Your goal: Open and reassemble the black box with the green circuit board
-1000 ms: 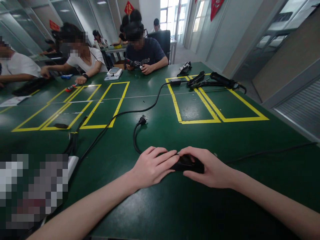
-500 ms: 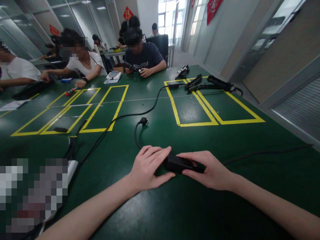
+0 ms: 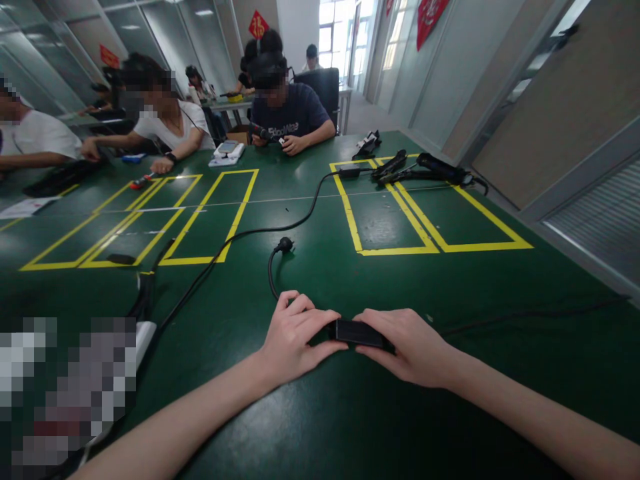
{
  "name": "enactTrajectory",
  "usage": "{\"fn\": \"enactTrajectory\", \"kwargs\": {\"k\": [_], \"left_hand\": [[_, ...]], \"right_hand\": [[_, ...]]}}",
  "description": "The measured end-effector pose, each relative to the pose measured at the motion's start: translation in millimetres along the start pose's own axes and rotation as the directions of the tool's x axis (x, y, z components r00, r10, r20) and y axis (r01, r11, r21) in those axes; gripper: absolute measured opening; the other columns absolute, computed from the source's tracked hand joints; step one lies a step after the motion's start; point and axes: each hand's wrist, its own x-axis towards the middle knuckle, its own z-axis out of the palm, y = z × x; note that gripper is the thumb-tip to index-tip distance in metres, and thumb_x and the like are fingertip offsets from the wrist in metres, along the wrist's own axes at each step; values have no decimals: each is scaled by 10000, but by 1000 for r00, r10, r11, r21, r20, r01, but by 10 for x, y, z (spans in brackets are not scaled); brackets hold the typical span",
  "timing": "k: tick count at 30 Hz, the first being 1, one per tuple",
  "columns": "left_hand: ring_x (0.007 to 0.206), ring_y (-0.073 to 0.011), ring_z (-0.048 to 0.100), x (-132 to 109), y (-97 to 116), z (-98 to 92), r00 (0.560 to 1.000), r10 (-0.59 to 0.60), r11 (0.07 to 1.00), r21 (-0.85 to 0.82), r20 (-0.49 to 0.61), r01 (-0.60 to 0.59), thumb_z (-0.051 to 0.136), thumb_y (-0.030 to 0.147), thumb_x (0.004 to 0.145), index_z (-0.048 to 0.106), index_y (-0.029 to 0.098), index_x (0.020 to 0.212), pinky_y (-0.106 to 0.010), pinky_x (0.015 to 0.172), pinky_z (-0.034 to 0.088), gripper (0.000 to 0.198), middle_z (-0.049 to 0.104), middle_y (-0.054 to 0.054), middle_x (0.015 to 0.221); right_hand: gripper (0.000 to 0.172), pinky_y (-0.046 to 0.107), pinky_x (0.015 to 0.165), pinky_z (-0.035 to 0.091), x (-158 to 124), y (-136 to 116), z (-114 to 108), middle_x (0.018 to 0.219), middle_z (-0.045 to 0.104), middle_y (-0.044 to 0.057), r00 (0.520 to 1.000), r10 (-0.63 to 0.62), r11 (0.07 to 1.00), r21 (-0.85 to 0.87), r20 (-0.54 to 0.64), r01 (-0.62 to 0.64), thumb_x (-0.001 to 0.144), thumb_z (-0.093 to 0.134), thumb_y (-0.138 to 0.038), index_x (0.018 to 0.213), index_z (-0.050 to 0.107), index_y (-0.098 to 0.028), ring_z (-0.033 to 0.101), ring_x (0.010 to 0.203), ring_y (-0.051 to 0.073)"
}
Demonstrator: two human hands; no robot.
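Watching through the head camera, I had both hands on a black box (image 3: 359,333) at the near middle of the green table (image 3: 300,433). My left hand (image 3: 296,339) pinched the box's left end between thumb and fingers, and my right hand (image 3: 415,350) was wrapped around its right end, thumb on the near side. The middle of the box showed between them, lying roughly level; I could not tell whether it touched the table.

Just beyond my left hand, a short cord (image 3: 271,273) curved up to a black plug (image 3: 285,245); its other end was hidden behind my fingers. Another cord (image 3: 525,313) ran from behind my right wrist toward the right edge.

Farther off, a long cord (image 3: 260,231) snaked from the near left to a small adapter (image 3: 350,173), close to some black tools (image 3: 440,168) at the far right. Yellow tape (image 3: 400,251) marked out rectangles on both sides. At the far left lay a white device (image 3: 230,150). Across the table, a person in a dark shirt (image 3: 305,113) held a dark tool (image 3: 260,131), and a person in a white top (image 3: 195,120) reached over a red-and-black item (image 3: 143,181). The thing at the near left was blurred out.
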Motion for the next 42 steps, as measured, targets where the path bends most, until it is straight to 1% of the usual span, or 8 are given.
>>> {"fn": "enactTrajectory", "kwargs": {"k": [5,9,13,22,28,34,38,42], "left_hand": [[823,-192,663,10,13,13,999,15,1000,4,35,-15,689,445,1012,709,176,1242,-414,914,451,355,801,-53,951],[774,-182,633,3,7,26,998,-26,1000,2,52,26,696,484,1000,755,184,1135,-385,843,451,334,784,-46,876],[739,-169,603,-8,14,25,999,-26,1000,-15,26,26,680,497,1008,756,188,1137,-388,823,435,343,768,-28,835],[713,-155,603,-6,48,7,1000,-7,1000,8,0,7,649,500,1029,743,180,1135,-398,850,403,349,786,-15,838],[693,-146,617,-32,34,7,998,-37,999,30,43,35,686,503,1010,755,203,1163,-407,871,395,343,797,-11,860],[691,-148,600,-12,44,1,999,-38,999,3,35,38,655,524,1021,764,194,1117,-397,848,376,361,776,-12,809],[697,-149,596,-11,46,1,997,-51,999,10,50,51,680,523,1005,772,199,1117,-402,864,383,356,760,-8,797],[689,-147,581,-18,33,5,997,-56,998,16,48,55,697,530,990,780,208,1117,-404,872,400,356,734,0,772]], "right_hand": [[172,279,643,475,-10,27,-17,909,736,56,1000,-14,1000,-14,-12,14,1024,556,-324,1107,617,-187,705,736,185],[173,279,628,449,-10,37,-10,881,729,49,1000,-24,998,-62,-8,24,1026,558,-340,1085,620,-189,701,716,186],[202,277,631,439,-19,38,-3,883,727,48,1000,-27,997,-69,-1,27,1042,529,-357,1098,616,-183,692,707,178],[194,282,616,435,-23,32,-24,866,724,48,998,-53,996,-74,-22,51,1040,520,-347,1083,615,-183,679,682,173],[187,274,612,436,-29,34,-23,861,725,44,999,-42,997,-68,-23,40,1038,533,-349,1082,618,-189,683,680,171],[203,274,608,437,-26,42,-8,860,723,45,999,-30,998,-60,-14,29,1036,531,-360,1075,617,-181,679,672,169],[178,273,606,444,-9,32,-26,851,727,45,999,-33,993,-118,-3,33,1016,554,-342,1050,629,-183,680,666,166],[313,288,641,482,-14,29,-19,970,766,84,992,-118,962,-256,-52,101,1027,550,-360,1262,628,-169,720,737,184]]}}
